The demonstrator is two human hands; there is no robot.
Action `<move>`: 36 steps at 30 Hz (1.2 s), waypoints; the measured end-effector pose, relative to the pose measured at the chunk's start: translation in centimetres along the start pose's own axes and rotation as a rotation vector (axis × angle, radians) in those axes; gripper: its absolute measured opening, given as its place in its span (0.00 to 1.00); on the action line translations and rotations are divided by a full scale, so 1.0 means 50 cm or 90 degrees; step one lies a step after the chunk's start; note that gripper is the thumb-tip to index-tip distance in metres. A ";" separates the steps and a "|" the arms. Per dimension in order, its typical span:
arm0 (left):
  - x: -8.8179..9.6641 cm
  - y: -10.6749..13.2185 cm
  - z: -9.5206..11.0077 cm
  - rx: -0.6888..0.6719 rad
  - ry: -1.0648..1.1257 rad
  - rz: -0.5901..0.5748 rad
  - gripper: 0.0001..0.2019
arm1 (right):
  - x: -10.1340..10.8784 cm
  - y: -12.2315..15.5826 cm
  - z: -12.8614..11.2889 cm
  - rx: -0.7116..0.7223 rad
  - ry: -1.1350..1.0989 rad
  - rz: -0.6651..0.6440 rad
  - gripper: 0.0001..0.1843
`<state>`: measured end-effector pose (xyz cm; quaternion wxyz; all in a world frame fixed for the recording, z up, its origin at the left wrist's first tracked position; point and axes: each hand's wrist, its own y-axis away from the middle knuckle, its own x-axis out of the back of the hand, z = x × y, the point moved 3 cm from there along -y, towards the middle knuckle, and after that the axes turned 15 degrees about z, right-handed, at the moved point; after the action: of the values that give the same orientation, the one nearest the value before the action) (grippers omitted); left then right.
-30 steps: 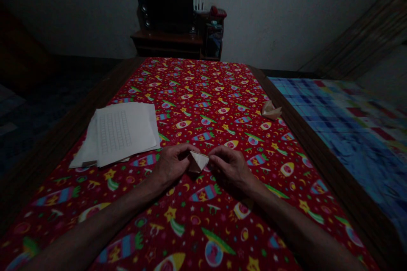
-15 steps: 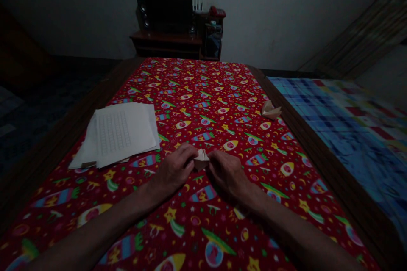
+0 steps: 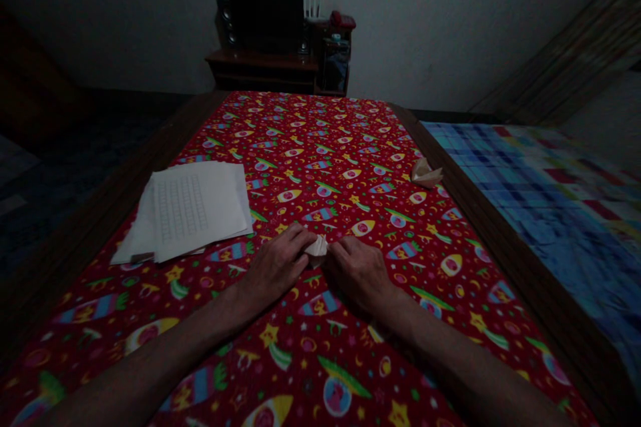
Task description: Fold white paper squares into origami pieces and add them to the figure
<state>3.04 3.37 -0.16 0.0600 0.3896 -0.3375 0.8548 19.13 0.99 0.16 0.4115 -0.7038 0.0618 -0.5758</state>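
L hand (image 3: 281, 257) pinches the L edge of a small folded paper (image 3: 317, 250), fingers curled, thumb partly hidden. R hand (image 3: 363, 268) has its fingertips bunched at the paper's R edge, gripping it too; exact finger contact there is too dark to tell. Paper sits b/w both hands, near-ctr of the red cloth (image 3: 325, 140) w/ rocket print. Far L of L hand: a stack of sheets (image 3: 200, 210), top one w/ printed grid cols. Far R, by the cloth's R edge: another folded paper piece (image 3: 426, 175), well apart from the hands. Far end, past the cloth: dark screen (image 3: 264, 12) on a brown desk (image 3: 263, 61), red phone (image 3: 343, 19) to its R.
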 end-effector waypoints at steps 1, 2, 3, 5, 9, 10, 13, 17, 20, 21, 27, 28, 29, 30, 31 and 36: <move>-0.001 -0.001 0.000 0.002 -0.012 -0.008 0.14 | -0.001 -0.001 0.000 -0.004 -0.001 0.000 0.05; -0.001 -0.003 0.001 0.000 -0.024 -0.013 0.13 | -0.001 -0.002 0.000 -0.007 -0.002 0.002 0.04; 0.000 -0.004 0.002 -0.008 -0.034 -0.015 0.13 | -0.003 -0.003 0.000 -0.006 -0.006 0.003 0.04; 0.002 -0.004 0.007 -0.041 -0.049 -0.017 0.12 | -0.005 -0.001 -0.003 0.017 -0.014 0.007 0.07; 0.008 -0.002 0.016 -0.126 -0.068 0.009 0.10 | -0.006 0.004 -0.008 0.077 -0.018 0.022 0.14; 0.009 -0.002 0.018 -0.146 -0.076 0.014 0.10 | -0.005 0.004 -0.009 0.082 -0.021 0.018 0.15; 0.010 -0.001 0.021 -0.212 -0.117 0.007 0.10 | 0.000 0.002 -0.010 0.083 -0.029 -0.008 0.13; 0.012 0.002 0.025 -0.280 -0.168 -0.008 0.12 | 0.007 0.001 -0.007 0.098 -0.047 -0.035 0.15; 0.016 0.006 0.028 -0.316 -0.185 -0.009 0.14 | 0.008 0.007 -0.002 0.105 -0.062 -0.042 0.18; 0.017 0.008 0.029 -0.323 -0.184 -0.010 0.14 | 0.007 0.010 0.000 0.105 -0.064 -0.045 0.19; 0.013 0.007 0.024 -0.257 -0.134 -0.002 0.14 | -0.001 0.008 0.009 0.066 -0.082 -0.073 0.14; 0.012 0.005 0.021 -0.224 -0.108 0.004 0.14 | -0.002 0.005 0.013 0.041 -0.099 -0.073 0.13; 0.011 0.003 0.017 -0.186 -0.075 0.013 0.14 | -0.004 0.001 0.018 0.013 -0.124 -0.072 0.12; 0.009 0.001 0.014 -0.150 -0.040 0.023 0.15 | -0.005 -0.002 0.023 -0.016 -0.153 -0.070 0.12; 0.008 -0.001 0.010 -0.119 -0.007 0.034 0.15 | -0.007 -0.005 0.028 -0.040 -0.184 -0.071 0.12; 0.001 -0.006 -0.002 -0.063 0.060 0.073 0.14 | -0.011 -0.009 0.041 -0.120 -0.292 -0.042 0.13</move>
<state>3.04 3.66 -0.04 0.0459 0.3256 -0.3979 0.8565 20.53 2.64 0.02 0.3283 -0.8528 -0.0028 -0.4060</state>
